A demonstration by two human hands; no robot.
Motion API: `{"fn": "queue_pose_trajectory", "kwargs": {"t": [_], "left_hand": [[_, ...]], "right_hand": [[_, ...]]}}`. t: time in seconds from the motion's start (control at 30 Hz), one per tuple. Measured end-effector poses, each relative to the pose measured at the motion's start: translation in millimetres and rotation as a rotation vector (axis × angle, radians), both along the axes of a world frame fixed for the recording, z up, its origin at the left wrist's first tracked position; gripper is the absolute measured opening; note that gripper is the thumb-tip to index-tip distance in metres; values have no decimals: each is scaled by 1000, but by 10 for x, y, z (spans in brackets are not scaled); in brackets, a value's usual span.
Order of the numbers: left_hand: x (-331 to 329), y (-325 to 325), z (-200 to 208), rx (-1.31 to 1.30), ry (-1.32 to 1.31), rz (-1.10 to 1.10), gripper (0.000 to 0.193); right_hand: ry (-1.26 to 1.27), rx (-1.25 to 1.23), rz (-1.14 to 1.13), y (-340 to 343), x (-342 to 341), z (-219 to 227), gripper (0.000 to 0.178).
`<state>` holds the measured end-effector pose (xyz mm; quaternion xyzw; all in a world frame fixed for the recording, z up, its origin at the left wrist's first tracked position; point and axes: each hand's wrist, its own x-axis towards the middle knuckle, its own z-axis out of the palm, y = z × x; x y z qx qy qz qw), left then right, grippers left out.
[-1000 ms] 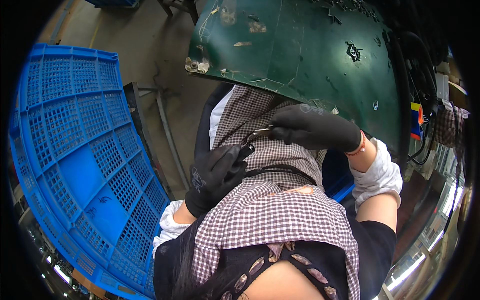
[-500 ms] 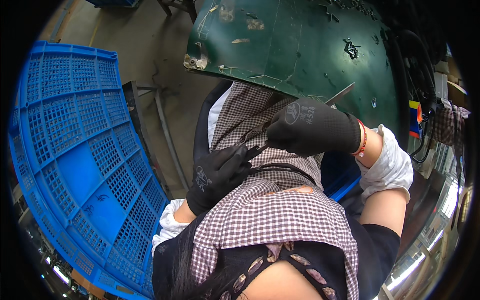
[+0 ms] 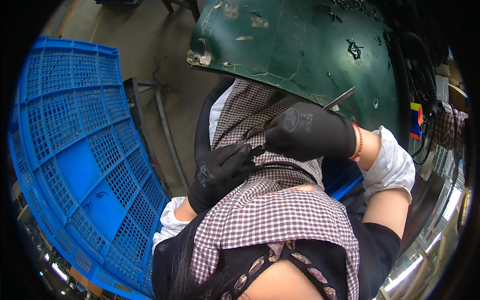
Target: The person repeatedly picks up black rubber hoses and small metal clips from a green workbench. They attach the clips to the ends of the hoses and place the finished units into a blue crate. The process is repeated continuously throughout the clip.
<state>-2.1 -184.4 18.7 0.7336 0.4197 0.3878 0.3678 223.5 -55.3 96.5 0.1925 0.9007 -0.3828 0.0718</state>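
Observation:
My right hand [image 3: 311, 131], in a black glove, is closed around a thin, flat metal blade [image 3: 342, 97]. Its pointed end sticks out on the far side of the fist, over the table edge; I cannot tell the exact kind of tool. My left hand [image 3: 221, 172], also gloved in black, pinches a small black piece [image 3: 257, 151] in front of my lap. The fingertips of both hands nearly meet at this piece, and the gloves hide most of it.
A green table [image 3: 280, 47] with a worn edge lies ahead, bearing a small cluster of black parts [image 3: 355, 49] and a larger black pile [image 3: 357, 7] farther off. A big blue mesh crate [image 3: 75, 167] stands at my left, beside a metal frame [image 3: 162, 117].
My right fist has turned slightly and come closer to my left fingertips. Less of the black piece shows between them now. The blade's tip has dropped a little.

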Motion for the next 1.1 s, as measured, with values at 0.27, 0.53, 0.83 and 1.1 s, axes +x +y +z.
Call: {"fn": "queue_pose_trajectory", "kwargs": {"t": [0.27,0.53,0.83,1.1], "left_hand": [[-1154,56,-160,179,261,676,38],[-1107,221,1071,461,-256,871,49],[262,1315,1264,397,-319,309,53],[1124,1469,1207,-122,-341,-316,65]], "right_hand": [[45,139,-516,196,543,298,28],[465,710,-302,-82,265,-105,16],[432,1162,-566,-564,582,116,40],[-93,1045,-1172,-2021,1627,529,21]]}}
